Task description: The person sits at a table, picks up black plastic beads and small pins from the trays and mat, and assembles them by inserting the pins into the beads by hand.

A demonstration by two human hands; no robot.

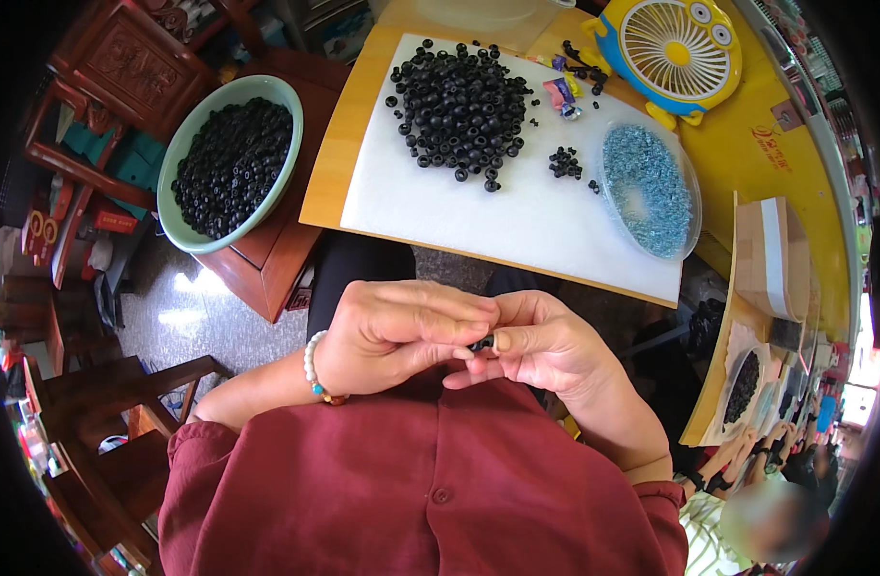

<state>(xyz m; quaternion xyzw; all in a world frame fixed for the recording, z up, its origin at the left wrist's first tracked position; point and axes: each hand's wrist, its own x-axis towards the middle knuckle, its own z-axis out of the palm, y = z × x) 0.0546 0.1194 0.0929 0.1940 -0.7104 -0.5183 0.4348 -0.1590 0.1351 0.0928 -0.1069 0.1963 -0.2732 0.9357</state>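
Observation:
In front of my chest, both hands meet at a small black bead [482, 343]. My left hand [401, 326] closes its thumb and fingers on one side of it, a pale beaded bracelet on the wrist. From the other side my right hand [547, 344] pinches it between thumb and fingers. The fingers partly hide the bead. Beyond my hands, a loose pile of round black beads with holes [464, 110] lies on a white board [382, 202]. A small cluster of tiny black pieces [565, 162] sits to its right. A clear dish [691, 206] holds many light-blue, glassy bits [665, 192].
A pale green bowl [163, 206] full of black beads stands on a wooden stool at left. Behind the board are candy wrappers [562, 94] and a yellow-and-blue fan [675, 53]. At right, a cardboard box [774, 254] lies near another person's hands [733, 456].

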